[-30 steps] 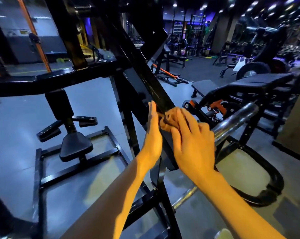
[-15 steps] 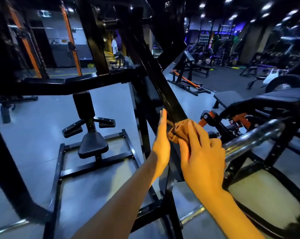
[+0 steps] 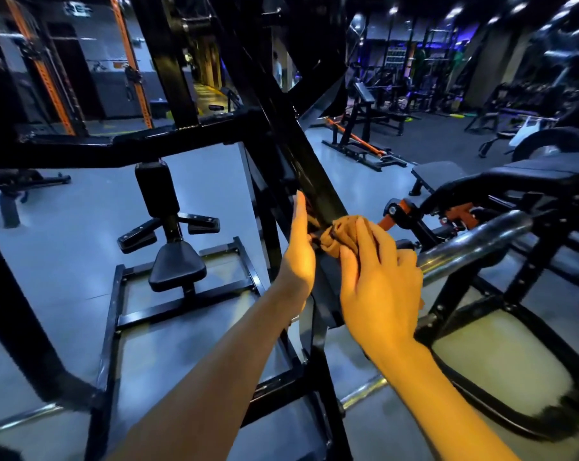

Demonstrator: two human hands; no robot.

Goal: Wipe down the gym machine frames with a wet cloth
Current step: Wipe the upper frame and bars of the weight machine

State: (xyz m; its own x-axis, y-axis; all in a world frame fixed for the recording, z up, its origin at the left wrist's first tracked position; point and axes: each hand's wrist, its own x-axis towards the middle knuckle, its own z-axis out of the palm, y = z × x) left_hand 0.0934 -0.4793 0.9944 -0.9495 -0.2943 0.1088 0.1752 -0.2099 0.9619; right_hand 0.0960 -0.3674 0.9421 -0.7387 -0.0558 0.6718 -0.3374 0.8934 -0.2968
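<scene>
The orange cloth point(image 3: 336, 232) sits bunched against the slanted black frame bar point(image 3: 309, 164), low on that bar, just above the point where it meets the lower bracket. The right hand point(image 3: 377, 281) lies over the cloth with its fingers fairly straight, pressing it onto the bar's right face rather than curling round it. The left hand point(image 3: 299, 247) stands edge-on against the bar's left side, fingers straight and flat to the metal; a scrap of the cloth seems to peek out between the two hands, though I cannot tell whether the left one touches it.

As for progress, I would judge the job to be in its early or middle part. Only this one diagonal is under the cloth, and nothing in the dim light shows which stretches are already wet or clean. The long upper run of the bar, the horizontal crossbeam point(image 3: 121, 146), the floor frame around the small seat point(image 3: 176, 269), and the chrome handle point(image 3: 471, 247) beside the right hand all look like work still to do. Beyond them stand many more machines across the gym floor.
</scene>
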